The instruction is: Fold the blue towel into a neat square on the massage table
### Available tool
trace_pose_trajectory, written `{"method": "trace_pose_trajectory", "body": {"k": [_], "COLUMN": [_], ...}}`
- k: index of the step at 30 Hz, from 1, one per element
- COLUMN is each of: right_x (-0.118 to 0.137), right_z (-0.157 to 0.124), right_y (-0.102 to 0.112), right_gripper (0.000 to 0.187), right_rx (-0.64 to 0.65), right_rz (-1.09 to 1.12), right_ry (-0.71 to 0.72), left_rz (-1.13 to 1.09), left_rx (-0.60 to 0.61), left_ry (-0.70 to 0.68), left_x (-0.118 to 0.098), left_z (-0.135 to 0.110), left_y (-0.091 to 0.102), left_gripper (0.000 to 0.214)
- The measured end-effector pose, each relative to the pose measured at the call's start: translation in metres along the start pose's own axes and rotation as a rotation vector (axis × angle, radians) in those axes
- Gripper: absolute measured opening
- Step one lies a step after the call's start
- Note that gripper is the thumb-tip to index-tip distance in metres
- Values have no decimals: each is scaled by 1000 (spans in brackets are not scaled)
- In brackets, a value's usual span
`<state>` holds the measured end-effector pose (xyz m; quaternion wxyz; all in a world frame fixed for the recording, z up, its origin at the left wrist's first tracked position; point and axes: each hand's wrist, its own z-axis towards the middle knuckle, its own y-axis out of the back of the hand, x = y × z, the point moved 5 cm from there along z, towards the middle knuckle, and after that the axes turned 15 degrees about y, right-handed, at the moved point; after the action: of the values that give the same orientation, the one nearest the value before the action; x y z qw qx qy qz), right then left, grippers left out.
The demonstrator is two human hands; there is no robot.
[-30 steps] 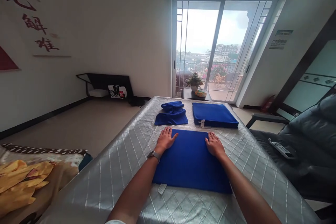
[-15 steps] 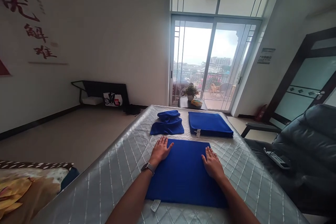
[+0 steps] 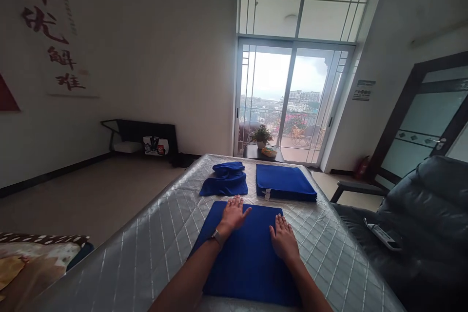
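A folded blue towel (image 3: 244, 258) lies flat on the silver quilted table (image 3: 164, 239) in front of me. My left hand (image 3: 233, 214) rests palm down on the towel's far left part, fingers spread, a watch on the wrist. My right hand (image 3: 283, 242) lies flat on the towel's right half, fingers stretched out. Beyond them a crumpled pile of blue towels (image 3: 225, 179) sits at the far left, and a neat stack of folded blue towels (image 3: 283, 182) sits at the far right.
A dark leather armchair (image 3: 420, 224) with a remote (image 3: 380, 235) on its arm stands close to the table's right edge. A small table with a potted plant (image 3: 261, 135) is before the glass balcony door. Patterned fabric (image 3: 32, 258) lies at the lower left.
Both hands have slid inward over the towel, toward each other and nearer to me. The camera has tilted upward, so the table sits lower in view.
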<state>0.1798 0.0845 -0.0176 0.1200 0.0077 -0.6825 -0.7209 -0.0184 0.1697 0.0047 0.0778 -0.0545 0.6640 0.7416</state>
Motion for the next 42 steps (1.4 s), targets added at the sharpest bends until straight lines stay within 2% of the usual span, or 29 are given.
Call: {"method": "trace_pose_trajectory", "body": {"k": [2, 4, 6, 8, 10, 12, 14, 19, 22, 25, 34, 38, 42], "right_x": [-1, -1, 0, -1, -1, -1, -2, -6, -6, -6, -9, -7, 1], "right_z": [-1, -1, -2, -2, -1, 0, 1, 4, 4, 4, 5, 4, -10], "right_y": [-1, -1, -2, -3, -2, -2, -2, -8, -10, -9, -11, -5, 5], "right_gripper": [65, 62, 63, 63, 62, 63, 65, 65, 66, 65, 65, 64, 63], "right_rx": [-9, -14, -13, -7, -8, -16, -24, -22, -18, -7, 1, -19, -66], "right_rz": [-12, -23, -38, -50, -44, -30, -24, -43, -46, -52, -56, -40, -48], "right_ry": [14, 51, 85, 89, 72, 44, 22, 26, 34, 33, 37, 27, 85], "left_rz": [-116, -199, -228, -215, -189, -168, -133, -38, -27, -27, -35, -38, -56], "left_rx": [0, -18, -36, -24, 23, 54, 64, 51, 8, 4, 25, 30, 20], "left_ry": [-138, -284, -401, -413, -345, -256, -178, 31, 66, 81, 110, 103, 111], "left_x": [-50, -90, -113, -114, -99, -72, -37, 65, 103, 113, 107, 107, 106], "left_z": [-18, -36, -51, -57, -55, -49, -43, -30, -31, -35, -36, -38, -40], "left_y": [-9, -20, -31, -37, -39, -35, -27, -16, -13, -10, -9, -5, -2], "left_gripper": [79, 71, 63, 61, 65, 70, 74, 80, 79, 80, 86, 87, 88]}}
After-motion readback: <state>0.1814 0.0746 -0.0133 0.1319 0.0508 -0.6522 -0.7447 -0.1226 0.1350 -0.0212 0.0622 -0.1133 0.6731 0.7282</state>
